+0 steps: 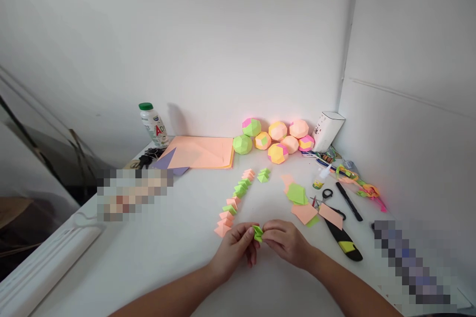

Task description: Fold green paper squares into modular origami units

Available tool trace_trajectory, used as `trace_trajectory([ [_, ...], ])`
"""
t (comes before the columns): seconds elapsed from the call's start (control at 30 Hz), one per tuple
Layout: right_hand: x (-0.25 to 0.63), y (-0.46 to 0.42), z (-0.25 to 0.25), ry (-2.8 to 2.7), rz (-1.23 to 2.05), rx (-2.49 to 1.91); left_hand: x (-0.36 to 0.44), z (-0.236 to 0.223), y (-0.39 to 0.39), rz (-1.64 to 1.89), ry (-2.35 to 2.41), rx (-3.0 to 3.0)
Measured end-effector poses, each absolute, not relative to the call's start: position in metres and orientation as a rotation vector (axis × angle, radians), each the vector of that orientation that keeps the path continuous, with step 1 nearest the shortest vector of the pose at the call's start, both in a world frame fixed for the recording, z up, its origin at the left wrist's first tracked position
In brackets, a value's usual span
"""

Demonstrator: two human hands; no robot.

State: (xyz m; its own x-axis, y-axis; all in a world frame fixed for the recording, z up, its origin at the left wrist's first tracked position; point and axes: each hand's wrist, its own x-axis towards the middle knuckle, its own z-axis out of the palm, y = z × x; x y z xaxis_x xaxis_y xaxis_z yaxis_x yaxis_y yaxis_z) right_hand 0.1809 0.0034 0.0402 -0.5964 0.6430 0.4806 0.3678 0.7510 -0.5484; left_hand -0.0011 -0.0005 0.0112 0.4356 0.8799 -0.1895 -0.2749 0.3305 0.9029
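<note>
Just above the front middle of the table, my left hand (235,247) pinches a small folded green paper piece (258,234) between thumb and forefinger. From the other side my right hand (286,241) has its fingers closed at the paper's right edge. A slanting row of folded peach and green paper pieces (241,187) lies beyond my left hand, its near end close to the knuckles. Two or so stacked green folded pieces (264,175) sit beside the row's far end. Loose green paper cut-outs (296,193) and peach cut-outs (304,214) lie beyond my right hand.
Several faceted paper balls (278,153) stand along the wall. Peach sheets (204,152) and a white bottle (153,126) are back left. On the right lie scissors (326,193), a black-and-yellow cutter (347,246), a black pen (348,201), a glue bottle (320,178) and a white box (327,131).
</note>
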Motion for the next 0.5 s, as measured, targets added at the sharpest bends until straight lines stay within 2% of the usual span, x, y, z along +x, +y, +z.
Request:
trace_trajectory([
  [0.3, 0.1832, 0.0022, 0.0403, -2.359, 0.364, -0.766, -0.0001, 0.0116, -0.0009, 0.861, 0.759, 0.94],
  [0.5, 0.1836, 0.0042, 0.0356, -2.353, 0.375, -0.726, -0.0005, 0.0144, -0.0005, 0.817, 0.783, 0.973],
])
